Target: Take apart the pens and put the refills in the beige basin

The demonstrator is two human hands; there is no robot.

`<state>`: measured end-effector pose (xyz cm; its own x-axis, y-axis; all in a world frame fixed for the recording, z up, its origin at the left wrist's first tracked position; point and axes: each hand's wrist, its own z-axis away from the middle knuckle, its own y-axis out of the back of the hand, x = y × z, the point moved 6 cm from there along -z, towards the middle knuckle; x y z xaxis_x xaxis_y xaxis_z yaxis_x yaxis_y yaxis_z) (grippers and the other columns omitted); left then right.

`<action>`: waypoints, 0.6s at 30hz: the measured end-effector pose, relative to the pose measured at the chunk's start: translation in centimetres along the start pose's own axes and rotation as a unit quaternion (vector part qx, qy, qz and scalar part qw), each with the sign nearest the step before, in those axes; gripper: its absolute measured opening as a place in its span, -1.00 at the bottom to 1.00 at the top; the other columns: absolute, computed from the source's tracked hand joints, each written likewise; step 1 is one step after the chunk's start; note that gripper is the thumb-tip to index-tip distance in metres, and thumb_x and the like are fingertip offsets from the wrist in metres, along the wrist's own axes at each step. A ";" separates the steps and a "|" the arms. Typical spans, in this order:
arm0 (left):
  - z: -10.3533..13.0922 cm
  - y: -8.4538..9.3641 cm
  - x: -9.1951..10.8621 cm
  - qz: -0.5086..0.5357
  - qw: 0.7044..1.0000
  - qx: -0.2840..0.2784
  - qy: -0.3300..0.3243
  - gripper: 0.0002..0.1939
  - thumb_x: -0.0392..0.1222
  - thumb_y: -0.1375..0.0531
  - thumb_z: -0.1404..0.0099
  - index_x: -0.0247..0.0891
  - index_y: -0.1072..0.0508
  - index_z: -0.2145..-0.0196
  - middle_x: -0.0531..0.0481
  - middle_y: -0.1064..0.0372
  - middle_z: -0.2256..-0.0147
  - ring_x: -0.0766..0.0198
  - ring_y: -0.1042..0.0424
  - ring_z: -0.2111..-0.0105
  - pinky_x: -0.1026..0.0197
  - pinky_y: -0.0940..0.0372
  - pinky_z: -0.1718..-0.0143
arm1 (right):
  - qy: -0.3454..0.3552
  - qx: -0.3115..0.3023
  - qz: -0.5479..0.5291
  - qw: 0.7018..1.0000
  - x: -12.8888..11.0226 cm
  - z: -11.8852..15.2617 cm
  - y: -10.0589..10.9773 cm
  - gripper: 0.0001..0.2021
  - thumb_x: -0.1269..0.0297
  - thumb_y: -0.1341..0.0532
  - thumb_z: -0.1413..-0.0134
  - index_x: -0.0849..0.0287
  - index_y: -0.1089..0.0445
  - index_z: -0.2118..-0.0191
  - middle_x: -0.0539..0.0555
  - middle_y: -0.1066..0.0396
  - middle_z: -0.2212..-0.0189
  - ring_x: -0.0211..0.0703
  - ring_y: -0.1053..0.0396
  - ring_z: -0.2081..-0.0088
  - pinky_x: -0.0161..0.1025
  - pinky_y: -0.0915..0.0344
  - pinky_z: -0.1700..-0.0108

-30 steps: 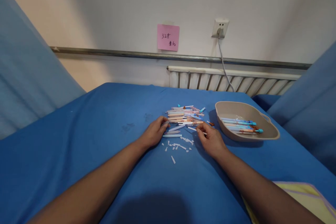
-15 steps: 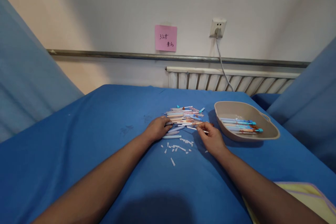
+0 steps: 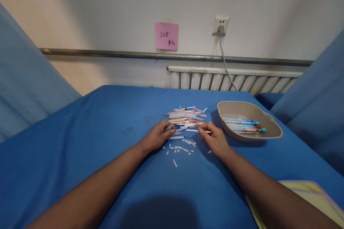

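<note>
My left hand (image 3: 157, 136) is closed, thumb against fingers, around a pale pen barrel (image 3: 168, 127) at the left end of a pile of pen parts (image 3: 185, 116). My right hand (image 3: 213, 139) pinches a thin white pen refill (image 3: 191, 130), which points left toward my left hand, with a gap between them. The pile holds pastel barrels, refills and a few blue pieces. Below my left hand lies a pale blue barrel (image 3: 176, 137). Small white plastic tips (image 3: 184, 149) are scattered in front of the pile. My fingers partly hide the barrel.
A beige basin (image 3: 274, 134) with several assembled pens (image 3: 242, 123) stands right of my right hand. A yellow cloth (image 3: 303, 189) lies under my right forearm. Behind the blue-covered surface (image 3: 94, 121) are a radiator (image 3: 204, 78), a rail (image 3: 129, 54) and a power cord (image 3: 225, 61).
My left hand has drawn slightly back from the pile and now grips a pale barrel. The refill in my right hand has shifted left and lies more level. The view has moved a little.
</note>
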<state>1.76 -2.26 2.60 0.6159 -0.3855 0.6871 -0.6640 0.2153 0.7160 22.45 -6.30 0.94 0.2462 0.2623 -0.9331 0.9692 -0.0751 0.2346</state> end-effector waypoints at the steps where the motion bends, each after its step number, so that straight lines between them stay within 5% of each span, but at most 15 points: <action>1: 0.1 -0.1 0.3 0.006 1.000 0.000 -0.001 -0.75 -0.03 -0.08 -0.21 -0.27 -0.39 0.37 0.07 -0.31 0.43 0.28 -0.29 0.39 0.26 -0.20 0.30 | 0.001 -0.009 0.002 1.000 0.0 0.1 -0.2 -0.76 0.09 -0.14 -0.02 0.17 -0.33 0.44 -0.05 -0.26 0.57 -0.28 -0.20 0.53 -0.35 -0.16 0.46; 18: 0.4 -0.6 1.4 -0.020 0.999 -0.030 -0.019 -0.77 -0.06 -0.07 -0.24 -0.26 -0.41 0.38 0.04 -0.31 0.37 0.27 -0.31 0.34 0.27 -0.22 0.26 | -0.005 -0.014 0.035 0.999 0.4 0.1 0.0 -0.77 0.10 -0.14 -0.02 0.17 -0.34 0.44 -0.05 -0.26 0.58 -0.28 -0.17 0.55 -0.34 -0.12 0.49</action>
<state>2.85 -3.30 3.11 0.6238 -0.4281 0.6539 -0.6119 0.2530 0.7493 22.51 -6.33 0.53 0.3133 0.2470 -0.9169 0.9495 -0.0652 0.3069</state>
